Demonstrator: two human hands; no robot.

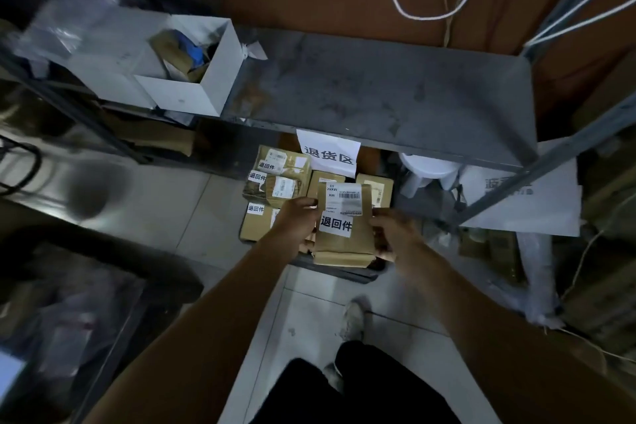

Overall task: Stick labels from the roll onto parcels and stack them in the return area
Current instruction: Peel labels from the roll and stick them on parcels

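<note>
A brown cardboard parcel (pixel 344 237) with a shipping barcode and a white return label (pixel 336 224) is held between both hands above the pile. My left hand (pixel 296 222) grips its left edge. My right hand (pixel 392 234) grips its right edge. Below it, several labelled brown parcels (pixel 280 179) lie stacked on the floor under a grey metal shelf. A white paper sign (pixel 328 153) with black characters hangs from that shelf's front edge.
The grey shelf board (pixel 395 93) juts out above the pile. An open white box (pixel 192 72) stands at its left. A white stool (pixel 426 170) sits under the shelf at right. Shelf posts (pixel 537 169), another paper sign (pixel 537 203) and loose cables flank the right side.
</note>
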